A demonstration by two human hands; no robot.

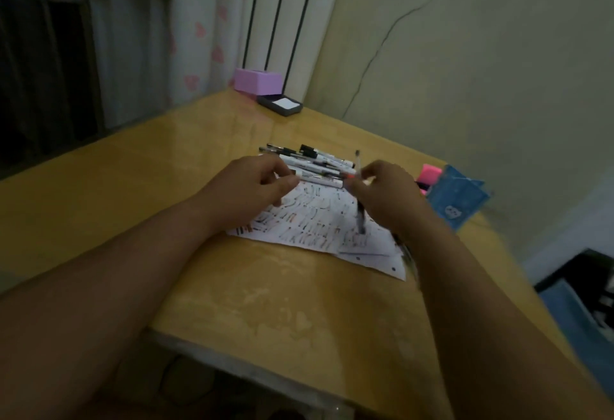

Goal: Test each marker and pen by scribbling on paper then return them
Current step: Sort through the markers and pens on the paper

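Seen from the head view, the right hand point(387, 195) grips a pen point(360, 220), tip down on the scribbled paper point(312, 220), apparently testing it. The left hand point(255, 183) curls at the pile of pens point(310, 159) just behind the paper, perhaps choosing the next one. Whether it holds one I cannot tell.

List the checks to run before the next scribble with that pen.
1. Grip: the right hand holds the pen: ok.
2. Tip: it points down at the paper: ok.
3. Space: there is bare paper near the front corner: ok.
4. Steadying: the left hand is curled at the paper's far edge: cannot tell.
5. Cap: the pen is too blurred to show whether it is off: cannot tell.
6. Return spot: the marker pile is close by: ok.
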